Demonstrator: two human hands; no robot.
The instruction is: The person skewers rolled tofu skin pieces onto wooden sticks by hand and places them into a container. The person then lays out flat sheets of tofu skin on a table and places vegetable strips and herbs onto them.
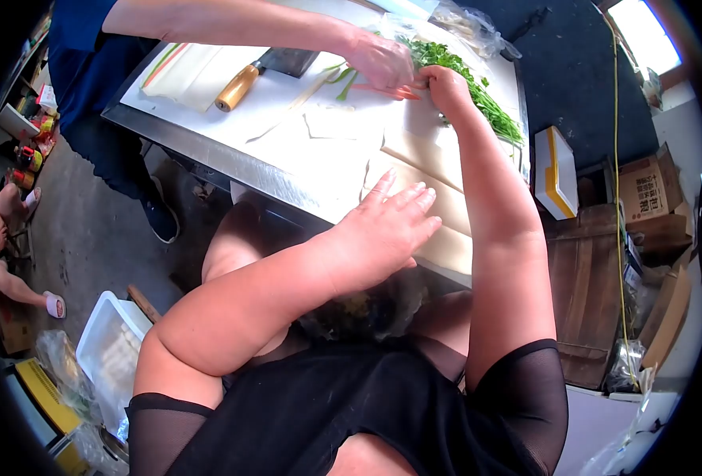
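My left hand (391, 226) is open, fingers stretched out, over the near edge of pale, flat dough-like sheets (446, 242) on the white tabletop. Farther off, my right hand (448, 91) has its fingers pinched together beside a bunch of leafy green herbs (490, 111); what they hold, if anything, is hidden. Close to its fingertips lie thin orange strips (398, 93), possibly carrot. A co-worker's hand (383, 59) reaches over these strips from the left. Green stalks (345, 86) lie near that hand.
A cleaver with a wooden handle (238, 87) lies left on the metal-edged table (200, 151). More pale sheets (188, 75) with coloured strips are behind it. Clear plastic bags (474, 32) sit at the back. A white tub (109, 341) stands low left; cardboard boxes (648, 190) are at right.
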